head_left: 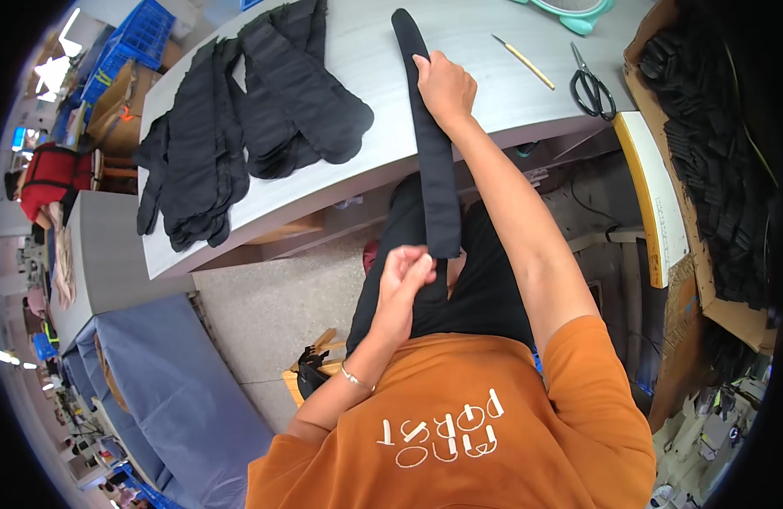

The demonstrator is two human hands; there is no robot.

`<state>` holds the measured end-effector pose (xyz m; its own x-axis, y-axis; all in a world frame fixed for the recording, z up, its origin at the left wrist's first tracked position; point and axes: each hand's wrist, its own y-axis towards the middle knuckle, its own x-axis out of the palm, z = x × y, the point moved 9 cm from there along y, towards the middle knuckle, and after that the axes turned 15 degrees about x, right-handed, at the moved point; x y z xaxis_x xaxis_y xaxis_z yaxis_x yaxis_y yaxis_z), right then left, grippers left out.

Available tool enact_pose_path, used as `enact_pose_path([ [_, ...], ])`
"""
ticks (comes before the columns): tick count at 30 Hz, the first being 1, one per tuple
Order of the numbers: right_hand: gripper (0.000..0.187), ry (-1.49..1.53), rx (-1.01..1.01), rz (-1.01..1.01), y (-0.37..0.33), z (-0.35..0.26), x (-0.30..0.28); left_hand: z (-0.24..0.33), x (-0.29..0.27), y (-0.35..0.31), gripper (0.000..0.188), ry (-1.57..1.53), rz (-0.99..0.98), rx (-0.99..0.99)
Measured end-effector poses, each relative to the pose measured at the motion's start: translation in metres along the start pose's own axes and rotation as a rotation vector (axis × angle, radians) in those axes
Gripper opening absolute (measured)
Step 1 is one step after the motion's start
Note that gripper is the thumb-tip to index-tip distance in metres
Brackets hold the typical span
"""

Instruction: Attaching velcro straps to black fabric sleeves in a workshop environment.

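Observation:
A long, narrow black fabric strip [436,182] with a rounded far end runs from the tabletop down over its front edge toward my lap. My right hand [446,89] is closed around its upper part, thumb lying on the cloth. At the strip's lower, squared end, my left hand [400,288] is closed in a pinch at the left corner; the fingers behind are partly hidden. On the table to the left lie piles of similar black fabric pieces [196,140], and a second bunch [302,93] lies beside them.
Right of the strip lie a thin pointed wooden stick [524,62] and black-handled scissors [592,89]. A teal-rimmed round object [578,15] sits at the far edge. A cardboard box [731,318] of black pieces stands right, beside a white-and-yellow board [654,204]. Blue cloth [179,382] covers something at left.

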<state>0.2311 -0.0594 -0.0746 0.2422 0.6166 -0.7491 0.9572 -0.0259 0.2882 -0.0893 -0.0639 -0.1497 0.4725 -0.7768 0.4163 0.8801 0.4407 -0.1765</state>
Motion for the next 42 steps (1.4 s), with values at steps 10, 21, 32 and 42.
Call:
enact_pose_path([
  [10, 0.067, 0.112, -0.567, -0.062, -0.070, -0.038, -0.047, -0.030, 0.042, 0.009, 0.034, -0.093, -0.213, -0.337],
  [21, 0.074, -0.114, -0.428, -0.289, 0.002, -0.036, 0.044, -0.044, 0.058, -0.006, 0.033, -0.145, -0.467, -0.474],
  [32, 0.067, -0.171, -0.286, -0.231, 0.016, -0.021, -0.015, -0.041, 0.091, 0.053, 0.039, 0.218, -0.667, -0.279],
  [42, 0.036, 0.410, -0.185, -0.400, -0.030, 0.059, -0.127, 0.045, 0.095, 0.167, 0.059, -0.004, -0.135, 0.167],
])
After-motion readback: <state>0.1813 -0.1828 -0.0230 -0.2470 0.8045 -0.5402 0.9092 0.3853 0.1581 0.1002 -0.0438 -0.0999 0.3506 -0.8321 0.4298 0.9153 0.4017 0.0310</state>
